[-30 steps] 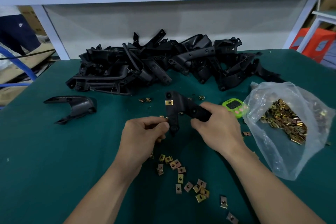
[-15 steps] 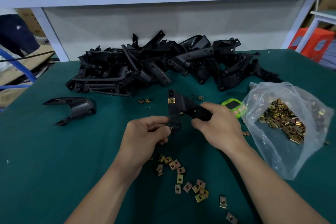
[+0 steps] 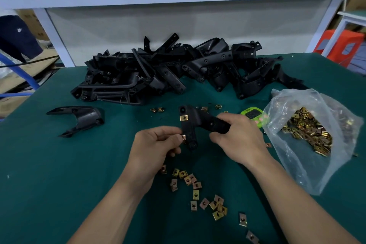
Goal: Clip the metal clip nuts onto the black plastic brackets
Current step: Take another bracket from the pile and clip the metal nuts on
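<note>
Black bracket point(image 3: 198, 121); brass-gold clip nuts point(image 3: 195, 194); dark teal table point(image 3: 59, 184); lime-green timer point(image 3: 252, 114); translucent bag point(image 3: 309, 166); orange stool point(image 3: 340, 45).

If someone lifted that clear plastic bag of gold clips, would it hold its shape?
Probably not: the plastic bag looks thin and crumpled, so it would likely sag. The clip nuts heaped inside probably make it heavy for its size.
</note>
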Motion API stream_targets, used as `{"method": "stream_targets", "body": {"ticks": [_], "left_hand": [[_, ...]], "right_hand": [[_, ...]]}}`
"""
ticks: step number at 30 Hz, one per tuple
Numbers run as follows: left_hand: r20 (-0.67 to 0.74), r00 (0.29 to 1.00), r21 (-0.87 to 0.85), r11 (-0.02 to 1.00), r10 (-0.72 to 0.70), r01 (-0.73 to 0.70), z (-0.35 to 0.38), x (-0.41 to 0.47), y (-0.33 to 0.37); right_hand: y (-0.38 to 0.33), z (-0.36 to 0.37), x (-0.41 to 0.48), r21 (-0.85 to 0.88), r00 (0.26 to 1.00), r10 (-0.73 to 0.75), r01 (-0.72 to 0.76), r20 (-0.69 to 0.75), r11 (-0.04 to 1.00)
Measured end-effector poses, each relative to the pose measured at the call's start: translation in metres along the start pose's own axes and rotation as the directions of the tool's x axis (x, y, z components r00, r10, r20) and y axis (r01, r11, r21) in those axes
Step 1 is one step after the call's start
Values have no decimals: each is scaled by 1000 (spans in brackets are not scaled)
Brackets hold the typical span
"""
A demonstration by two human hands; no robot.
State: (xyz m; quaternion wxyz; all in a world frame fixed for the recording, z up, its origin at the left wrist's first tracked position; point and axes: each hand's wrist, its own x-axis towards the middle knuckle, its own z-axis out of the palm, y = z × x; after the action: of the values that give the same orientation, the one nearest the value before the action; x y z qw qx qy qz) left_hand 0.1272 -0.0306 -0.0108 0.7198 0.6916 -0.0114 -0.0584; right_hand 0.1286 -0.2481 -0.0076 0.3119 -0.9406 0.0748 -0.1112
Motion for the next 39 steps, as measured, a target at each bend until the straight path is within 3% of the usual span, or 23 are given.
{"method": "stream_targets", "body": {"ticks": [15, 27, 31, 37, 39], "left_hand": [[-154, 987, -84, 996, -37, 24, 7, -8, 6], [-180, 973, 251, 963, 143, -95, 9, -11, -1], [-134, 983, 241, 966, 128, -93, 6, -12, 0], [-139, 983, 90, 990, 122, -110, 11, -11, 5], [-127, 984, 129, 985, 128, -112, 15, -13, 5]], "right_hand": [[-7, 4, -4, 22, 999, -32, 31, 31, 999], [-17, 4, -9, -106, 989, -137, 131, -52, 986], [-18, 6, -11, -154, 977, -203, 192, -59, 969], [-15, 13, -13, -6, 996, -77, 77, -37, 997], [-14, 14, -12, 10, 997, -42, 43, -72, 999]]}}
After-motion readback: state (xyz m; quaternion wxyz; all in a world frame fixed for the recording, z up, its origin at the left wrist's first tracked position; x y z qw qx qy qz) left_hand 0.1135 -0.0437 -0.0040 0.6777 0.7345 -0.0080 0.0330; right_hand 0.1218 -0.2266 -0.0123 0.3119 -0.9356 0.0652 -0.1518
